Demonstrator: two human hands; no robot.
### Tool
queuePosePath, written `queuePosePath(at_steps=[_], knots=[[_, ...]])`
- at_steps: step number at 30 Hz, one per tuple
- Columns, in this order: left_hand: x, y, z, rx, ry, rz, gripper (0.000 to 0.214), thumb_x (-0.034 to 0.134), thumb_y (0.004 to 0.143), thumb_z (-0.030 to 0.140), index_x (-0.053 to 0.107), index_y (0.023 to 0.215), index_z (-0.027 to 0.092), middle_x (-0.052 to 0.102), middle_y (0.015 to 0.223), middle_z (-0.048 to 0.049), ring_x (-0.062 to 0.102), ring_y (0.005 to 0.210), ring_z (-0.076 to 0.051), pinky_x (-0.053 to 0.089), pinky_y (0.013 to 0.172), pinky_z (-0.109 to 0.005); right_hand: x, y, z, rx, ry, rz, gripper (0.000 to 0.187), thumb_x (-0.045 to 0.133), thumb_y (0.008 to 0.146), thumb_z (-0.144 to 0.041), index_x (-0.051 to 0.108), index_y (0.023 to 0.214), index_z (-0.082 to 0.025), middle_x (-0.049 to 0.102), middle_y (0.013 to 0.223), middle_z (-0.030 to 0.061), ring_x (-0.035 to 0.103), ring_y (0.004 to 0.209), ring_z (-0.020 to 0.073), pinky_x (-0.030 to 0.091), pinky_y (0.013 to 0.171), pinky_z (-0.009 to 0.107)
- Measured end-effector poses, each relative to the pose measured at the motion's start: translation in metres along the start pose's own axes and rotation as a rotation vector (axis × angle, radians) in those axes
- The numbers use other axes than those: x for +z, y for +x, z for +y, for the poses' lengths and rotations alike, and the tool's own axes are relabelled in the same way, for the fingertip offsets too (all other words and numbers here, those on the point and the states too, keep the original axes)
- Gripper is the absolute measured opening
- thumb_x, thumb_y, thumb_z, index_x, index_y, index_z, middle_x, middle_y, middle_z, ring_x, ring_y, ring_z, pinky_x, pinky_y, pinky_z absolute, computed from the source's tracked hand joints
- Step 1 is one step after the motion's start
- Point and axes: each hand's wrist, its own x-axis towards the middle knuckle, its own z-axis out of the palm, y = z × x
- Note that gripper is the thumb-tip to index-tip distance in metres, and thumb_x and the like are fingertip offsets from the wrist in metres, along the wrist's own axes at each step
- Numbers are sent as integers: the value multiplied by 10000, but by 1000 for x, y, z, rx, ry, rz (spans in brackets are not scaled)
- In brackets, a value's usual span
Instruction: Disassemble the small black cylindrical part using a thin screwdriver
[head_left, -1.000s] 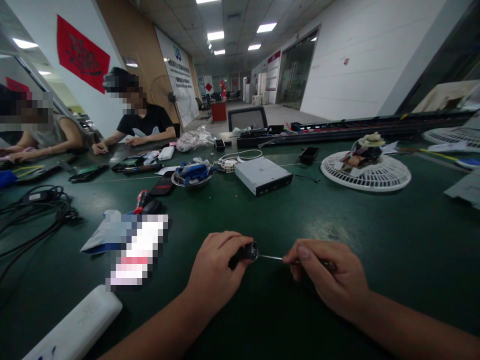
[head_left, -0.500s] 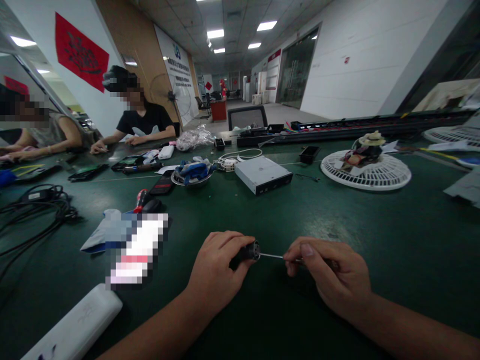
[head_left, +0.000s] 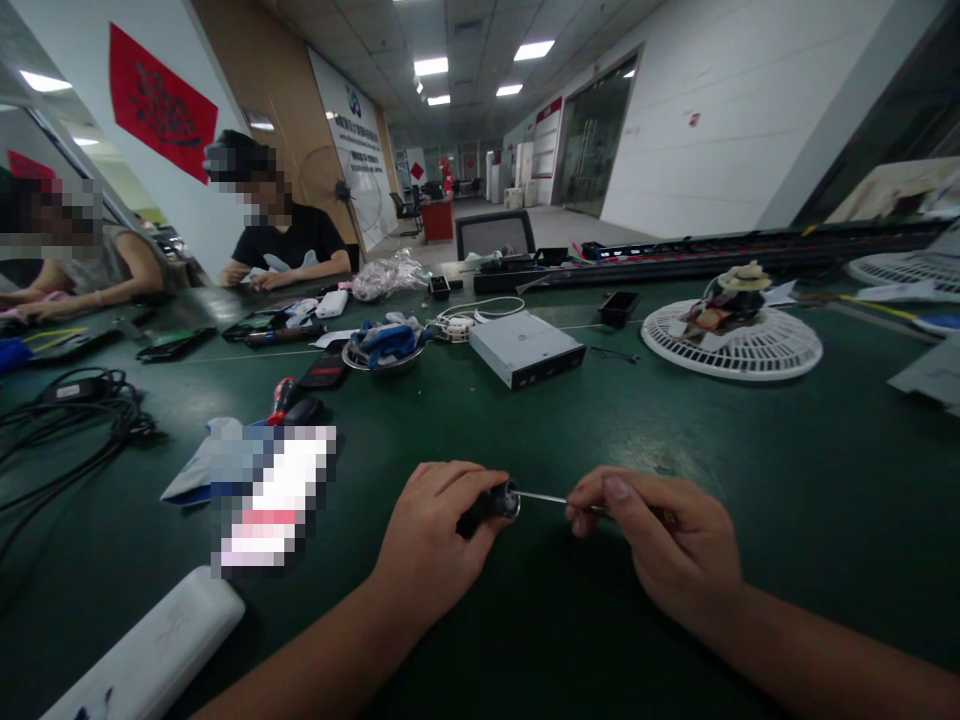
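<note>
My left hand (head_left: 431, 535) pinching a dark open-ended cylinder (head_left: 498, 501), my right hand (head_left: 667, 535) pinching a slim silvery metal rod (head_left: 541, 497), tip perhaps inside

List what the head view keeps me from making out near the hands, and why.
In the head view:
- Handle of the tool: mostly wrapped by the right hand.
- Far end of the cylinder: covered by the left hand.
- Tool's tip: too small to tell whether inside the cylinder.
- Bright screen: pixelated.
- White case: cut off by the bottom edge.
</note>
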Motion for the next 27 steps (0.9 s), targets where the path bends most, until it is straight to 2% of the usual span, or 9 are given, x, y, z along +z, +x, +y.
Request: queuePosePath(at_steps=[2, 5, 8, 11, 14, 18, 21, 25, 27], knots=[[0, 0, 0, -2, 0, 5, 293, 696, 793, 181, 651, 1079, 225, 702, 1009, -50, 634, 941, -223, 501, 835, -421, 0, 0, 0, 34, -55, 25, 359, 443, 968, -315, 708, 766, -182, 658, 588, 36, 634, 529, 147, 515, 509, 256], [0, 0, 0, -1, -6, -6, 297, 688, 790, 166, 656, 1078, 232, 703, 1010, -52, 635, 944, -225, 497, 841, -427, 0, -1, 0, 16, -40, -23, 381, 431, 969, -320, 702, 738, -184, 648, 578, 35, 607, 488, 138, 495, 473, 251], [0, 0, 1, 3, -16, -24, 308, 688, 784, 153, 659, 1081, 229, 704, 1008, -53, 636, 939, -225, 497, 836, -423, -1, -3, 1, -18, 4, -42, 365, 431, 967, -325, 708, 773, -187, 675, 641, 50, 625, 527, 149, 515, 506, 266], [0, 0, 2, 3, -14, -32, 321, 704, 771, 158, 660, 1081, 230, 705, 1004, -44, 636, 932, -223, 500, 821, -415, -1, -1, 1, 13, -49, -18, 344, 449, 962, -328, 710, 786, -191, 663, 612, 40, 627, 533, 151, 511, 513, 263], [1, 0, 2, 11, -10, -40, 326, 707, 764, 146, 662, 1076, 232, 704, 1001, -34, 634, 930, -216, 497, 827, -411, -2, 1, 0, 24, -27, -69, 381, 434, 967, -354, 697, 747, -189, 652, 582, 32, 614, 502, 141, 494, 486, 249], [1, 0, 1, -5, 2, -41, 324, 699, 777, 156, 656, 1088, 233, 700, 1015, -41, 629, 942, -222, 490, 837, -427, -1, 1, -1, 87, -70, -38, 384, 440, 966, -353, 701, 735, -192, 630, 529, 15, 588, 459, 131, 456, 452, 238], [1, 0, 1, -2, 5, -53, 320, 692, 778, 142, 658, 1081, 239, 699, 1019, -41, 627, 946, -227, 488, 839, -432, -1, 1, -1, 61, -59, -77, 378, 440, 962, -355, 704, 738, -203, 624, 517, 9, 576, 448, 132, 452, 464, 247], [2, 0, 0, -21, 18, -36, 336, 695, 781, 141, 652, 1098, 243, 695, 1035, -36, 619, 961, -226, 483, 852, -432, -1, 1, 0, 101, -79, -9, 373, 441, 961, -360, 704, 749, -202, 634, 535, 15, 567, 441, 131, 421, 431, 243], [2, -1, -1, -31, 22, -38, 341, 696, 779, 139, 653, 1100, 247, 693, 1035, -34, 616, 963, -226, 482, 849, -431, -2, 1, 2, 103, -91, -35, 380, 439, 964, -349, 698, 731, -199, 614, 512, 7, 548, 422, 121, 406, 421, 236]])
